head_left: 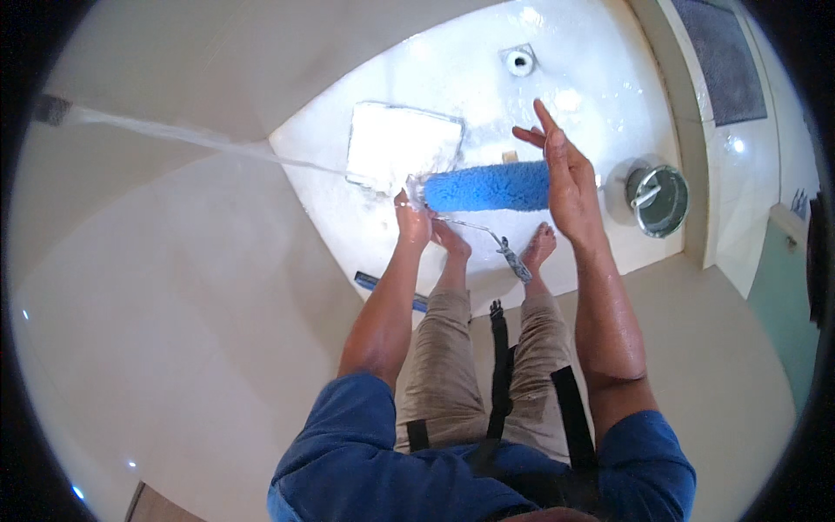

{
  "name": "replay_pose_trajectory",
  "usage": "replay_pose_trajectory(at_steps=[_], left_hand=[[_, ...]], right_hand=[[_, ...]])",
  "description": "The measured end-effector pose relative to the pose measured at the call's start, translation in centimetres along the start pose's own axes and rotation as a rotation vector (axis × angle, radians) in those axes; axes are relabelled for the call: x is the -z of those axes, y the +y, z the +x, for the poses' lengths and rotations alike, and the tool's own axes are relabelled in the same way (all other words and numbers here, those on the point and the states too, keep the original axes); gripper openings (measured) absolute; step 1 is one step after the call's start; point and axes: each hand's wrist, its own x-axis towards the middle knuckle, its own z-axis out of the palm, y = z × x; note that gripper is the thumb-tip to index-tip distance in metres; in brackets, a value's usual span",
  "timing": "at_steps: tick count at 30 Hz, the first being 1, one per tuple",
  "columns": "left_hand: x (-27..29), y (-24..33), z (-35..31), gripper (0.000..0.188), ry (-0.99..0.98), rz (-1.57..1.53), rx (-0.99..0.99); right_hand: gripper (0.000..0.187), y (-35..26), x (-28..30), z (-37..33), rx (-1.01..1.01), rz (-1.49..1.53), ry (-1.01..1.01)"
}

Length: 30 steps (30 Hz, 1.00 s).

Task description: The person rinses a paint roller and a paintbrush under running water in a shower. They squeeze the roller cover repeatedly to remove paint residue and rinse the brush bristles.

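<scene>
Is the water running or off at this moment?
Running: a thin water stream reaches the fluffy blue paint roller between the hands.

The paint roller in the middle has a bright, fuzzy blue sleeve, and its bent wire frame is silvery grey with pale splatter on the handle end. The square tray just to the far left of it is coated white, sitting on a glossy wet white floor with a shiny metal drain further off, plus a silver-grey metal tin on the right. Nearer in, it's khaki-tan trousers, a blue shirt and black straps, all boxed in by plain cream walls, with a dark grey mat off at the far right.
</scene>
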Motion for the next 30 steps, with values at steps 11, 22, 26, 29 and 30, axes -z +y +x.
replay_pose_trajectory(at_steps=[11,22,26,29,30], left_hand=[[-2.5,0.3,0.0,0.051,0.02,-0.025,-0.224],[-1.8,0.8,-1.5,0.09,-0.111,0.236,-0.037],[-2.8,0.8,-1.4,0.099,-0.095,0.148,-0.04],[-1.6,1.3,-1.1,0.105,-0.267,0.035,0.081],[-1.5,1.1,-0.8,0.104,-0.276,0.016,0.12]], right_hand=[[0.078,2.7,2.6,-0.8,-0.036,-0.019,-0.018],[0.052,4.4,-0.4,-6.3,-0.103,-0.039,0.0],[0.046,4.2,-1.7,-6.4,-0.186,-0.082,0.083],[0.047,4.7,-2.5,-6.7,-0.028,-0.065,0.097],[0.048,4.4,-3.1,-6.7,0.057,-0.094,0.081]])
